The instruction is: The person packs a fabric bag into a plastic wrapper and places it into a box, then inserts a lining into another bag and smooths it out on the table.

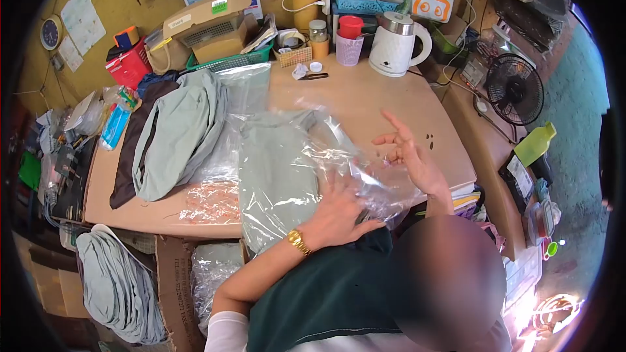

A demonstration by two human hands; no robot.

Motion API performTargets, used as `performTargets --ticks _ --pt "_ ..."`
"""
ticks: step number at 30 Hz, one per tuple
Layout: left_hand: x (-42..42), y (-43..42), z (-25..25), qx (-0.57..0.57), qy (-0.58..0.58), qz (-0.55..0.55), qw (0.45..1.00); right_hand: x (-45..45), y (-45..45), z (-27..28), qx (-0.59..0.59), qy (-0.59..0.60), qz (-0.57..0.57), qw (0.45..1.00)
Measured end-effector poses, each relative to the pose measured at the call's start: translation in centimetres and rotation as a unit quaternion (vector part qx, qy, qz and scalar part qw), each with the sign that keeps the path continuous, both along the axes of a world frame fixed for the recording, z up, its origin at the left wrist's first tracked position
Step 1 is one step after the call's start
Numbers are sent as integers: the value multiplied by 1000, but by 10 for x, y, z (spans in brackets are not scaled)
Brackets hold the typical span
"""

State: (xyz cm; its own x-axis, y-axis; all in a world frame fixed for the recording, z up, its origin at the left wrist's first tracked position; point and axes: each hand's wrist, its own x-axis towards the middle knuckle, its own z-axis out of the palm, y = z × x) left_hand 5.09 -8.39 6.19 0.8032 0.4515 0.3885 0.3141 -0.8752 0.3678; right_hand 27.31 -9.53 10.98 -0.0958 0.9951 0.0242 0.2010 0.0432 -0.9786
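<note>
A folded pale grey-green garment [277, 166] lies on the table inside a clear plastic bag [264, 218]. My left hand [336, 212], below a gold watch, rests on the bag's right part with its fingers spread. The plastic is wrinkled and shiny around it. To the right, my right hand [414, 160] is raised just beyond the crumpled bag edge, fingers apart and the index stretched out. I see nothing held in it. Left of the bagged garment, a loose grey-green garment [176, 130] lies over dark brown cloth [124, 179].
Clear plastic bags [251, 85] lie behind the garments. A white kettle [391, 45], a lilac cup [349, 49] and a green basket [231, 58] line the table's back. A black fan [515, 88] stands right. Below left are stacked grey-green garments [120, 287] and a cardboard box [176, 287].
</note>
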Motion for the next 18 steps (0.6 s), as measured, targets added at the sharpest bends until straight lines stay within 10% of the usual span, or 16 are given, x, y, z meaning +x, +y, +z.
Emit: performTargets --ticks 4,6,8,10,14,18 --pt "29 1 -4 -1 26 -18 999 -47 -25 18 163 -159 24 973" --pt "39 11 -40 -11 -20 -42 999 -76 -26 8 238 -613 -51 752" --pt "33 11 -48 -22 -66 -63 996 -35 15 -29 121 -492 -40 861" --pt "0 8 -26 -2 75 -69 995 4 75 -11 -35 -518 -98 849" --pt "-67 24 -37 -62 -137 298 943 17 129 139 277 -360 -94 886" --pt "-78 44 -93 -216 -278 353 867 -76 134 250 444 -325 -64 833"
